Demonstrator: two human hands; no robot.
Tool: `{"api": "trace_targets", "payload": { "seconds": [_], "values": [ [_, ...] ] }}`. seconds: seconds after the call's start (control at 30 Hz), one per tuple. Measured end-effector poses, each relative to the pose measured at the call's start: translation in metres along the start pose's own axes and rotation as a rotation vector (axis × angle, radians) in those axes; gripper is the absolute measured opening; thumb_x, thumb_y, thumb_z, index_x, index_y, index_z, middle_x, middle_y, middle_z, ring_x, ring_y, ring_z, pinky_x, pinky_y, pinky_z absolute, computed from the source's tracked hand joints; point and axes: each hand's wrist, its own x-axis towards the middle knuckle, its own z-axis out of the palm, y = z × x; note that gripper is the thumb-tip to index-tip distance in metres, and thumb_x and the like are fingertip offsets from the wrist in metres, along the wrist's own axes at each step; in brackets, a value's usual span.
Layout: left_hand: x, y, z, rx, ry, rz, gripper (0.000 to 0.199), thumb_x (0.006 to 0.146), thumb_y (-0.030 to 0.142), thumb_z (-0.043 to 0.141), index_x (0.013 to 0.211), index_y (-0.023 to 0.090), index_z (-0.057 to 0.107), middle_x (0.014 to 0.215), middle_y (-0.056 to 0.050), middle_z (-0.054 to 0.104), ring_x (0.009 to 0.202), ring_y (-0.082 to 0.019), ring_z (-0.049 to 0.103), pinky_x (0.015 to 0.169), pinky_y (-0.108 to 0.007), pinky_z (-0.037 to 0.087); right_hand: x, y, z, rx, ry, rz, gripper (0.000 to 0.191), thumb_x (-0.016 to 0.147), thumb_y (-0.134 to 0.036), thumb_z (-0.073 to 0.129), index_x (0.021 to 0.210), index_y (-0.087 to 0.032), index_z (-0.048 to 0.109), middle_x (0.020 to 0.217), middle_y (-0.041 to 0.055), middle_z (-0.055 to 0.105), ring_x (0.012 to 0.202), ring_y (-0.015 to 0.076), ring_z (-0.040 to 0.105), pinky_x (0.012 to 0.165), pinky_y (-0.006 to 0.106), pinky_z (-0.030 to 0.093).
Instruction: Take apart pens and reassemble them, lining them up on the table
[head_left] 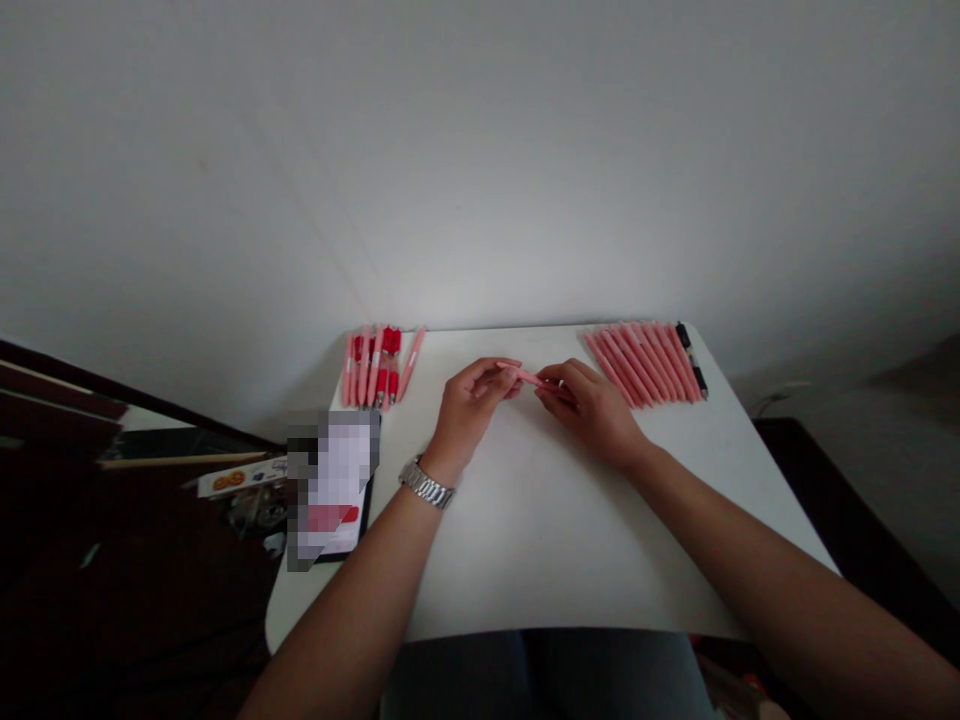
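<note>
Pen [530,377], pink, bridges our left hand [469,395] and right hand [598,412] above the white table [540,545], fingers pinching both ends. We judge it light, stiff, perhaps slippery, best held along its barrel. Other pink pens [636,362] lie rightward.

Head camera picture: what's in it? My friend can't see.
The left hand and right hand hold a slim pink pen over a white table. Red and pink pens lie at back left; more pink pens and a black pen, back right.

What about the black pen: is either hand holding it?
No, the black pen lies beside the row of pink pens on the table.
</note>
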Motion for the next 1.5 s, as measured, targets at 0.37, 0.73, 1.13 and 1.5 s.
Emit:
{"api": "trace_targets", "payload": {
  "seconds": [0.37, 0.73, 1.13, 1.5],
  "values": [
    [0.0008, -0.0008, -0.0023, 0.043, -0.052, 0.001, 0.038, 0.086, 0.042, 0.076, 0.115, 0.019, 0.074, 0.105, -0.009, 0.075, 0.094, -0.018, 0.069, 0.093, -0.035, 0.056, -0.0011, 0.0032, 0.0019, 0.031, 0.015, 0.055, 0.011, 0.097, -0.024, 0.059, 0.108, -0.023, 0.058, 0.098, 0.0060, 0.068, 0.076, 0.0174, 0.064, 0.066, 0.029, 0.049],
    [0.0025, -0.0030, -0.0030, 0.057, -0.041, 0.032, 0.033, 0.088, 0.043, 0.073, 0.109, 0.018, 0.073, 0.105, -0.009, 0.075, 0.093, -0.018, 0.069, 0.092, -0.035, 0.055, 0.0005, -0.0002, 0.0014, 0.030, 0.013, 0.024, 0.026, 0.105, -0.033, 0.046, 0.124, -0.021, 0.059, 0.099, 0.0087, 0.071, 0.083, 0.0202, 0.066, 0.074, 0.033, 0.051],
    [0.0010, -0.0019, -0.0018, 0.038, -0.007, 0.030, 0.031, 0.087, 0.043, 0.074, 0.105, 0.018, 0.073, 0.102, -0.008, 0.074, 0.090, -0.016, 0.068, 0.090, -0.033, 0.056, 0.0001, 0.0006, 0.0013, 0.029, 0.005, 0.007, 0.018, 0.102, -0.029, 0.053, 0.116, -0.022, 0.061, 0.097, 0.0065, 0.064, 0.078, 0.0172, 0.064, 0.068, 0.029, 0.052],
    [0.0012, -0.0026, -0.0014, 0.040, -0.010, 0.024, 0.032, 0.087, 0.046, 0.073, 0.103, 0.019, 0.073, 0.105, -0.008, 0.074, 0.092, -0.016, 0.069, 0.092, -0.034, 0.056, -0.0001, -0.0015, 0.0010, 0.028, 0.003, 0.036, 0.013, 0.098, -0.026, 0.057, 0.110, -0.023, 0.059, 0.098, 0.0064, 0.068, 0.073, 0.0169, 0.063, 0.067, 0.030, 0.051]
  ]
}}
